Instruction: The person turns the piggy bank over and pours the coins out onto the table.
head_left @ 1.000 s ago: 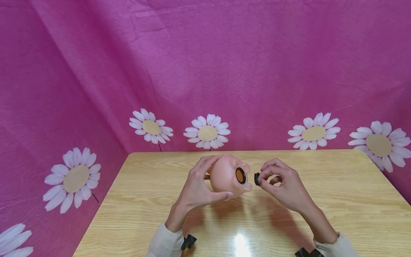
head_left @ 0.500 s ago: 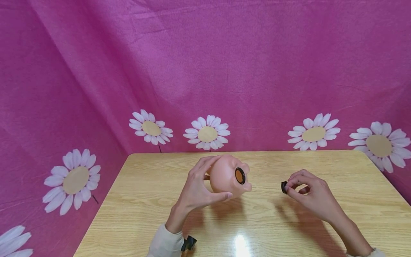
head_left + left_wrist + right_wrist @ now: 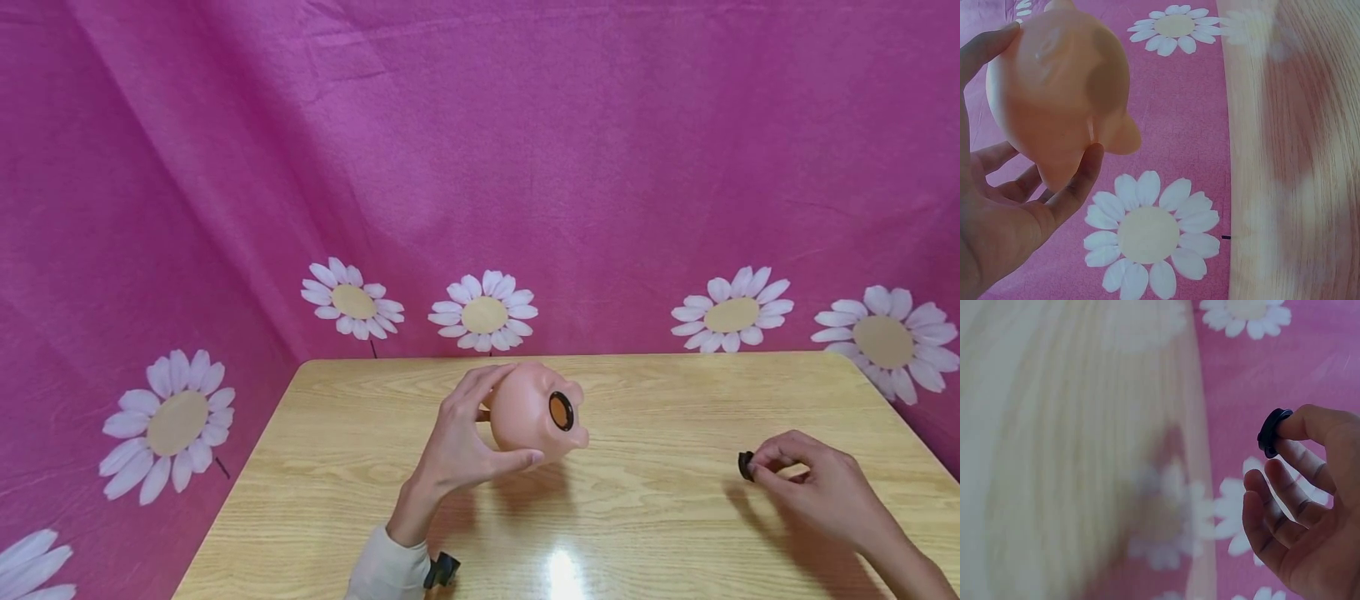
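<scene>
A pink piggy bank lies tipped on its side, its underside facing right. Short stubby feet surround a round black-rimmed opening in that underside. My left hand grips the body from the left, thumb along the near side and fingers behind; in the left wrist view the fingers curl about the piggy bank. Well to the right, above the table, my right hand pinches a small round black plug between thumb and fingers. The right wrist view shows the plug edge-on, the other fingers loosely bent.
The light wood-grain table has its far edge close behind the piggy bank. A magenta cloth with white daisies hangs behind and at the left. A black device sits at the left cuff.
My right hand has drawn away from the piggy bank's opening, moving right and toward me with the black plug still pinched. The left hand and piggy bank have stayed put.
</scene>
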Demonstrator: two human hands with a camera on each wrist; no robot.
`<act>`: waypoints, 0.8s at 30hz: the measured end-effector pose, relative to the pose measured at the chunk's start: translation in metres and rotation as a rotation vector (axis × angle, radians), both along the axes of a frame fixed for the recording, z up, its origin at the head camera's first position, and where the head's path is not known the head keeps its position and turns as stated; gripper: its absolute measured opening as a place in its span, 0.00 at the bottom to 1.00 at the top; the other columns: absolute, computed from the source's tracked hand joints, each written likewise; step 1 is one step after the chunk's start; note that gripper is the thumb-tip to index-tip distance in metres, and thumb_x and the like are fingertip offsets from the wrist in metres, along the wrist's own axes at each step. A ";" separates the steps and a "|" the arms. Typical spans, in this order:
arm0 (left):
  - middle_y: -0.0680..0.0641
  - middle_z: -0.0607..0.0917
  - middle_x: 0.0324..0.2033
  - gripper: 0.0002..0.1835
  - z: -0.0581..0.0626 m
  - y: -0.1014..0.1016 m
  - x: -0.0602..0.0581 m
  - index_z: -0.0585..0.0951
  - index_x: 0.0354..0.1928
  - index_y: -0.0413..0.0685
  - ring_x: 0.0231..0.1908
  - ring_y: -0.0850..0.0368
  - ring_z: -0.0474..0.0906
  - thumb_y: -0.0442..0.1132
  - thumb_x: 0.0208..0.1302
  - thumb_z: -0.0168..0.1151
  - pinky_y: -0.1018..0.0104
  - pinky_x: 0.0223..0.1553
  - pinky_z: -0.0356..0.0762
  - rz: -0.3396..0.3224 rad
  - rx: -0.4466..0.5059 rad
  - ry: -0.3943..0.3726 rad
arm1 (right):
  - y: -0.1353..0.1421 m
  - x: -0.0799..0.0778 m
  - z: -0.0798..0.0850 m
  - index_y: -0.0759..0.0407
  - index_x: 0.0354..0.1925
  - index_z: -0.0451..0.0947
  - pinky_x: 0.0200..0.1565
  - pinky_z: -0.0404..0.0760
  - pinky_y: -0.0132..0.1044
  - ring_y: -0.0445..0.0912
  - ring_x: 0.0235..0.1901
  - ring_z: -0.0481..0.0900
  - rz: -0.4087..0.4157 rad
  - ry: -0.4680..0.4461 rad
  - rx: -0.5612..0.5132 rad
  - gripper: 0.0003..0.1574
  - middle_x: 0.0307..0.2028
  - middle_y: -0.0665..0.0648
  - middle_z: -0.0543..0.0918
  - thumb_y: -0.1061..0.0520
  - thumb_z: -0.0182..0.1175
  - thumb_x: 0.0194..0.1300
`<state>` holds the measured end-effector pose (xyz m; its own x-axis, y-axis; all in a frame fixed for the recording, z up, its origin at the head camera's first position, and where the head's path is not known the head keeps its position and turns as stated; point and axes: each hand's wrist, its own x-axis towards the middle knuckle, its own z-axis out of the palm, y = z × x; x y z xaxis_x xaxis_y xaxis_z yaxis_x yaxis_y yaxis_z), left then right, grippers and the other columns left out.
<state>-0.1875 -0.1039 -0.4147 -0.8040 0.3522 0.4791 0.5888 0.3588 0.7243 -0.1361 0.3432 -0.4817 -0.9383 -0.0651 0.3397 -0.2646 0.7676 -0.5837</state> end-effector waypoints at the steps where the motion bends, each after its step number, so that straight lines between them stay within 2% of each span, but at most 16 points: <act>1: 0.51 0.80 0.66 0.51 0.000 0.000 0.000 0.75 0.76 0.57 0.59 0.52 0.82 0.48 0.45 0.87 0.65 0.45 0.91 0.000 0.000 0.002 | 0.005 0.001 -0.002 0.46 0.30 0.84 0.28 0.78 0.22 0.22 0.33 0.76 -0.009 -0.010 0.011 0.17 0.33 0.32 0.82 0.67 0.78 0.58; 4: 0.51 0.80 0.66 0.52 0.000 0.000 0.001 0.74 0.76 0.57 0.59 0.52 0.82 0.48 0.45 0.87 0.66 0.46 0.91 0.002 -0.003 0.005 | 0.018 0.004 -0.007 0.47 0.30 0.84 0.27 0.77 0.23 0.22 0.31 0.75 -0.043 -0.046 0.057 0.16 0.31 0.33 0.82 0.66 0.78 0.58; 10: 0.50 0.80 0.66 0.52 -0.001 0.000 0.000 0.74 0.76 0.56 0.59 0.52 0.82 0.48 0.45 0.87 0.65 0.45 0.91 0.000 0.002 0.003 | 0.032 0.008 -0.014 0.52 0.31 0.84 0.29 0.78 0.26 0.22 0.30 0.71 -0.098 -0.153 0.149 0.12 0.31 0.43 0.84 0.64 0.78 0.60; 15: 0.51 0.80 0.67 0.52 0.001 0.000 0.001 0.74 0.76 0.57 0.60 0.52 0.82 0.48 0.46 0.87 0.65 0.45 0.91 -0.002 0.010 -0.012 | 0.039 0.011 -0.020 0.55 0.33 0.84 0.29 0.80 0.25 0.21 0.30 0.73 -0.086 -0.168 0.147 0.12 0.30 0.45 0.86 0.65 0.78 0.59; 20: 0.51 0.80 0.67 0.52 0.001 0.000 0.000 0.74 0.76 0.57 0.59 0.52 0.82 0.49 0.46 0.87 0.65 0.46 0.91 0.001 0.003 -0.007 | 0.042 0.009 -0.019 0.54 0.34 0.85 0.29 0.78 0.26 0.22 0.29 0.72 -0.096 -0.220 0.187 0.09 0.31 0.48 0.86 0.60 0.78 0.62; 24: 0.51 0.80 0.67 0.52 0.000 0.000 0.000 0.74 0.76 0.56 0.59 0.53 0.82 0.49 0.45 0.87 0.65 0.47 0.90 0.000 0.001 -0.001 | 0.039 0.007 -0.014 0.50 0.32 0.85 0.29 0.79 0.27 0.22 0.28 0.72 -0.088 -0.180 0.206 0.11 0.30 0.46 0.86 0.60 0.79 0.60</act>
